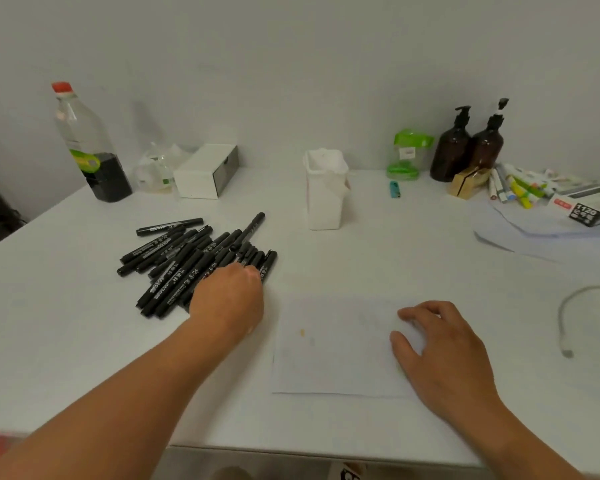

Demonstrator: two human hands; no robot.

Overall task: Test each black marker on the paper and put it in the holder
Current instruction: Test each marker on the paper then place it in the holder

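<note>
A heap of several black markers [187, 261] lies on the white table, left of centre. My left hand [227, 299] reaches over the heap's near right edge, its fingers down among the markers and hidden, so its grip is unclear. A white sheet of paper [333, 348] lies flat in front of me. My right hand [440, 351] rests on the paper's right part with fingers loosely bent, holding nothing. The white holder [324, 190] stands upright behind the paper, near the wall.
At the back stand a clear bottle with dark liquid [90, 143], a white box [207, 171], a green container [407, 155], two brown pump bottles [468, 147] and coloured pens beside a marker box [593, 206]. A grey cable [568, 313] lies at right.
</note>
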